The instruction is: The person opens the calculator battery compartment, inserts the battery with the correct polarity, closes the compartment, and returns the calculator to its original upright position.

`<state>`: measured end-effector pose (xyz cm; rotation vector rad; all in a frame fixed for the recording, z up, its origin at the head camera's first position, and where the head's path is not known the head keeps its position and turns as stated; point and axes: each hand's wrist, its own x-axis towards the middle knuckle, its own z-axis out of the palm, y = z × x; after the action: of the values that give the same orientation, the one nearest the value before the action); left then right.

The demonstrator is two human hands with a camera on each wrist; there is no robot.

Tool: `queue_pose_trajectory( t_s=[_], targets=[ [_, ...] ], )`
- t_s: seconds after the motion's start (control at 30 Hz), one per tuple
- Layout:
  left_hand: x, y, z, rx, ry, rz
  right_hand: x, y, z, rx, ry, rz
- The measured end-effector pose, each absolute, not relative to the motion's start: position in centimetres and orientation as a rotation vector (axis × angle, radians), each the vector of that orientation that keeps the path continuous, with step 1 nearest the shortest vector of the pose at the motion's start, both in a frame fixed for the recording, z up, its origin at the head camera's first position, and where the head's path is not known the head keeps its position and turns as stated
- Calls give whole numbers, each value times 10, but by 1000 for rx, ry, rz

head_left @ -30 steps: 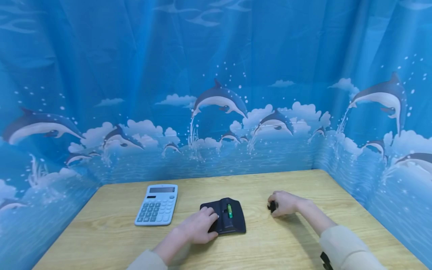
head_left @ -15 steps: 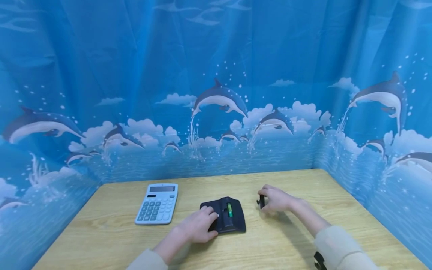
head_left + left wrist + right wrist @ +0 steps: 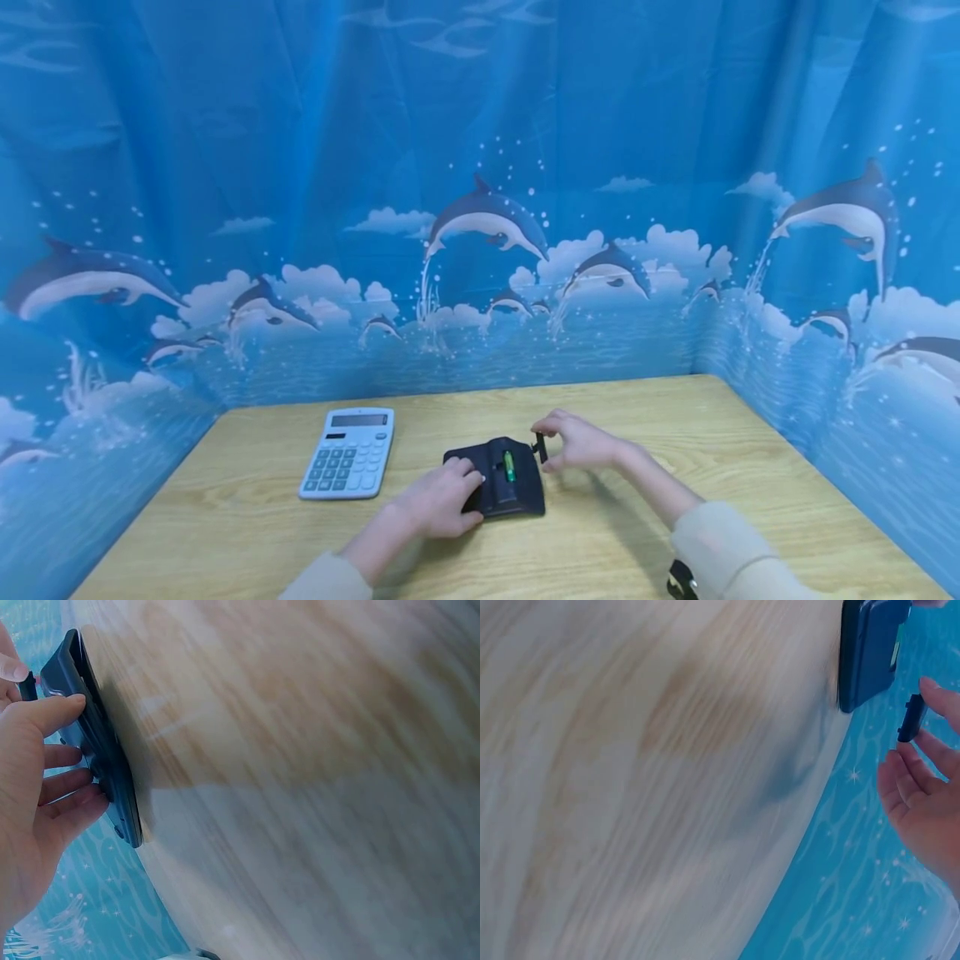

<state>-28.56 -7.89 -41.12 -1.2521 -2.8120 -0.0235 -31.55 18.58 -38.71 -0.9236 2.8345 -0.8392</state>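
Note:
A flat black device [image 3: 528, 490] lies on the table with its battery compartment uncovered. Inside sits a green battery [image 3: 510, 467]. My left hand [image 3: 446, 500] holds the device at its left part, thumb along the near edge and fingers over the back, as the left wrist view also shows on the device's dark body [image 3: 112, 761]. Just past the device's right edge, my right hand [image 3: 585, 443] pinches a small black battery cover [image 3: 911, 718] between thumb and fingers, raised above the table and tilted upright. Small tabs show along one side of the cover.
A white calculator [image 3: 348, 454] with grey keys lies to the left of the device. The wooden table [image 3: 600, 550] ends at a blue dolphin-print curtain [image 3: 480, 208] at the back and sides.
My right hand has moved left with the battery cover, from well right of the device to beside its right edge, turning the cover upright. My left hand and the device have stayed put.

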Motion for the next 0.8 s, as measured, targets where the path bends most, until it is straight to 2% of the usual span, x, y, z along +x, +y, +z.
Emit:
queue_pose_trajectory(
  t_s=[0.37, 0.8],
  targets=[
    [-286, -79, -410, -1234, -2811, -32, -315, 155, -389, -971, 2820, -755],
    [-285, -79, -410, -1242, -2796, -29, -319, 142, -389, -1028, 2773, -723]
  ],
)
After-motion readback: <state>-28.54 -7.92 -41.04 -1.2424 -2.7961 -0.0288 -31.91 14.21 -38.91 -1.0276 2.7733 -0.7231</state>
